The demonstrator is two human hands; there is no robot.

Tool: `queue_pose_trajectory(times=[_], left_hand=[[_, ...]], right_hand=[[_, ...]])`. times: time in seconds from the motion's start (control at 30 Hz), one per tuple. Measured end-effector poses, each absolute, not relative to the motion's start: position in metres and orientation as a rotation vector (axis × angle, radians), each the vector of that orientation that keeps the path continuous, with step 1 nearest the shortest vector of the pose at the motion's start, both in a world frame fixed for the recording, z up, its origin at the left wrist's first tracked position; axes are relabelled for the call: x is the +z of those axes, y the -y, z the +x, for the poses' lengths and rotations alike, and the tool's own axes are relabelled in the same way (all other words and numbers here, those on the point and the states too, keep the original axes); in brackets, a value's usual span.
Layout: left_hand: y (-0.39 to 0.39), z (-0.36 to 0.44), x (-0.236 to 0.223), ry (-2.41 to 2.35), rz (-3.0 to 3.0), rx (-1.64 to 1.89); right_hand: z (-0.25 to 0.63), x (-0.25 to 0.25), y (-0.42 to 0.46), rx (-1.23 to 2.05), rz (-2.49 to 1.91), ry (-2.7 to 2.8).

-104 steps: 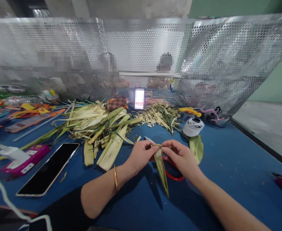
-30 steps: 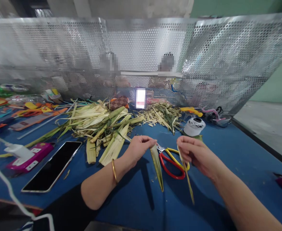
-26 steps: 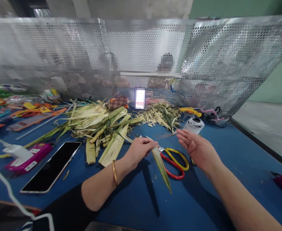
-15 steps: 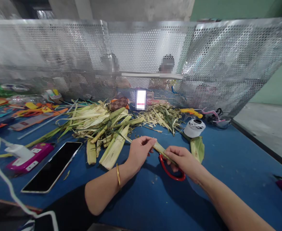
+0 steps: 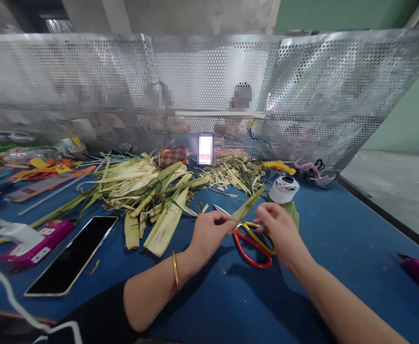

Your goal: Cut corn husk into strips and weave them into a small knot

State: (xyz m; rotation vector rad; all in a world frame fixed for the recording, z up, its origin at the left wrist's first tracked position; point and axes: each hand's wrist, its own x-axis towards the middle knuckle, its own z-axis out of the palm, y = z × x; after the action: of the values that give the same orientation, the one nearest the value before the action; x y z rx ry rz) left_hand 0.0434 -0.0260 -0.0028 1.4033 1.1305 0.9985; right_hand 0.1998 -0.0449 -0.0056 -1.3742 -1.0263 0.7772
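Observation:
My left hand (image 5: 213, 234) pinches the lower end of a flat green-yellow strip of plant husk (image 5: 247, 206), which slants up to the right. My right hand (image 5: 277, 229) is just right of the strip, apart from it; its fingers are loosely bent and nothing shows in them. Below both hands, scissors (image 5: 251, 255) with one red and one yellow handle lie on the blue table, blades pointing up-left. Behind my right hand sit a white spool of thread (image 5: 284, 189) and a green husk piece (image 5: 292, 213), partly hidden.
A heap of husks (image 5: 134, 184) spreads left of centre, with shredded scraps (image 5: 238, 173) behind. At left lie a phone (image 5: 73, 255) and a purple power strip (image 5: 39, 243) with a white cable. A perforated metal screen (image 5: 202, 62) stands at the back, people beyond it.
My right hand has let go of the strip and moved slightly up and right. The strip now points up-right from my left hand, and the scissors' yellow handle has come into view.

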Motion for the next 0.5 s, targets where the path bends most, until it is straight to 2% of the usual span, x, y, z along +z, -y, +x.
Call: queue_pose_trajectory(times=[0.1,0.33,0.5], left_hand=[[0.032,0.05,-0.005,-1.083,1.3,0.944],[0.036,0.052,-0.007,-0.93,0.985,0.958],[0.031,0.049,-0.008,-0.958,0.889,0.886]], right_hand=[[0.186,-0.01,0.046,1.119,-1.364,1.148],[0.188,-0.011,0.046,1.199,-1.269,0.989],[0.193,-0.008,0.045,1.099,-1.224,0.984]])
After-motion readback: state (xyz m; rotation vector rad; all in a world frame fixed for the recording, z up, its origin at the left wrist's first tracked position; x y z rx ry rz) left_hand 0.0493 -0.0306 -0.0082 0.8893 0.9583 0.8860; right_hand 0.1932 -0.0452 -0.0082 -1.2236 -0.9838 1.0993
